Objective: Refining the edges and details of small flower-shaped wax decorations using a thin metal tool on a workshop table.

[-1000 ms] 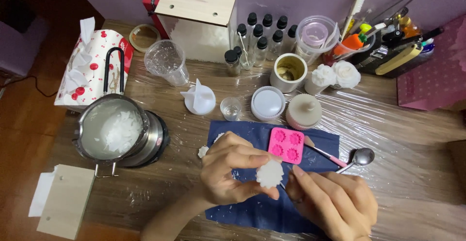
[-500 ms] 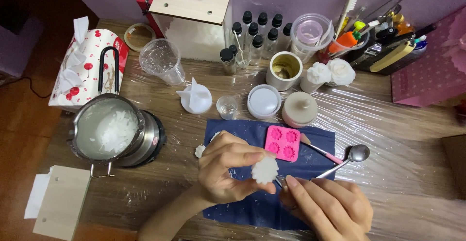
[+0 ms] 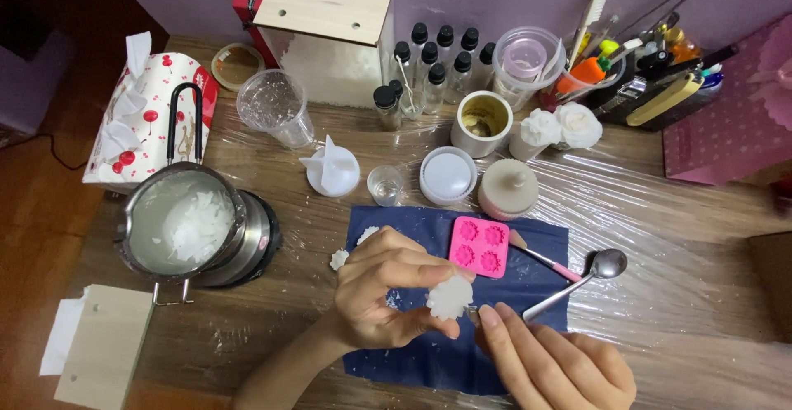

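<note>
While pinching the white wax piece (image 3: 450,297) in the left hand (image 3: 388,294), keep thumb and fingertips on its edges only, lightly, so as not to crumble the petals or smear the moulded face. Best held low over the blue cloth (image 3: 412,365), directly under both hands, to catch crumbs. Turn the piece rather than squeeze it. Right hand (image 3: 553,360) just below and to the right, fingers stretched out with the tips meeting the lower edge of the piece; impossible to tell whether gripping anything, though maybe something small and shiny at the fingertips. Work with small touches from that side, bracing one hand against the other.

Just beyond the hands on the cloth, a pink mould (image 3: 479,246), all four flower cavities seemingly empty. Right of it, a spoon (image 3: 606,264), bowl empty.

Well to the left of the left hand, a steel pot (image 3: 239,237) holding white wax flakes, apparently unmelted. Further beyond the hands: a small clear glass (image 3: 384,185), contents not discernible; a white lidded jar (image 3: 448,175) and a beige lidded jar (image 3: 508,187), both closed; a cream mug (image 3: 482,121) with yellowish residue inside; a clear cup (image 3: 275,105), seemingly empty; a cluster of dark-capped bottles (image 3: 433,68), contents hidden.
</note>
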